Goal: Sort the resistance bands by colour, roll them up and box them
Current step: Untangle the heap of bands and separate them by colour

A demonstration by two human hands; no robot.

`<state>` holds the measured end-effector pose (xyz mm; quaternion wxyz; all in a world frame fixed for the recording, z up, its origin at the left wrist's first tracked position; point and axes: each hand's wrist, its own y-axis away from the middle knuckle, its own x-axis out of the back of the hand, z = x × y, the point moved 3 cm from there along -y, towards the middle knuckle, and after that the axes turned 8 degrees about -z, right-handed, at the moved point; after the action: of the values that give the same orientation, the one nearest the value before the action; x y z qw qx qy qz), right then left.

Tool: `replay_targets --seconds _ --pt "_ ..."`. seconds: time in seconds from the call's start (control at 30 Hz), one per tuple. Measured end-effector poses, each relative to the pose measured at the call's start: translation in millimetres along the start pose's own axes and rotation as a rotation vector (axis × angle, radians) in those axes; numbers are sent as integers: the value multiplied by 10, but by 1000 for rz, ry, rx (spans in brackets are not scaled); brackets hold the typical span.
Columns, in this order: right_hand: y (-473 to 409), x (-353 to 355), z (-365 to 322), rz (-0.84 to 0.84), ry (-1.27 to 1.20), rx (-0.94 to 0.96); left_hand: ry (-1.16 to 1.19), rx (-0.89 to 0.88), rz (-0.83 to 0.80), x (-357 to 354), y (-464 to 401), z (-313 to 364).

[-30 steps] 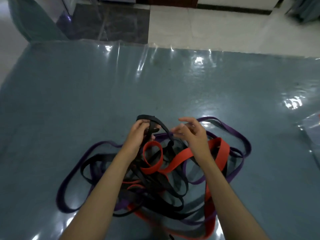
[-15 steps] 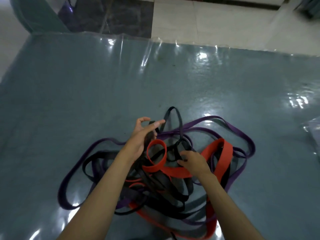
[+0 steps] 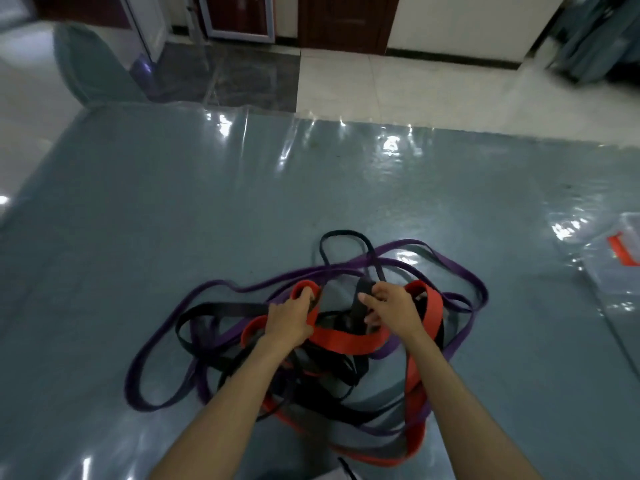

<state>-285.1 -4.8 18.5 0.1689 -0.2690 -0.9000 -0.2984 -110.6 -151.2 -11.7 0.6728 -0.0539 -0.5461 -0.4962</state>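
A tangle of resistance bands lies on the blue-grey table near me: wide red bands (image 3: 341, 342), black bands (image 3: 221, 308) and purple bands (image 3: 450, 258), looped through each other. My left hand (image 3: 289, 318) grips a loop of a red band at the pile's left top. My right hand (image 3: 393, 311) holds a wide black band, fingers curled round it, in the middle of the pile. A thin black loop (image 3: 343, 237) sticks out at the far side.
A clear plastic box (image 3: 613, 268) with something red in it stands at the table's right edge. The table (image 3: 173, 209) is covered with a shiny transparent sheet. Beyond its far edge are tiled floor and a chair back (image 3: 90, 71).
My left hand has dropped from the black band onto the red loop. My right hand has taken hold of a wide black band. The camera has tilted up.
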Motion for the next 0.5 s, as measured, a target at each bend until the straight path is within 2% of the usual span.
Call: replay_targets --seconds 0.07,0.17,0.27,0.37,0.43,0.5 --pt "70 55 23 39 -139 -40 69 -57 -20 -5 75 -32" --pt "149 122 7 90 -343 -90 347 -185 -61 27 182 -53" --pt "197 147 -88 140 -789 -89 577 -281 -216 107 355 -15" --pt "212 117 -255 82 -1210 33 711 -383 -409 191 546 62" --pt "244 70 -306 3 -1313 85 799 -402 -428 224 602 56" --pt "284 -16 -291 -44 -1204 56 863 -352 -323 262 625 6"
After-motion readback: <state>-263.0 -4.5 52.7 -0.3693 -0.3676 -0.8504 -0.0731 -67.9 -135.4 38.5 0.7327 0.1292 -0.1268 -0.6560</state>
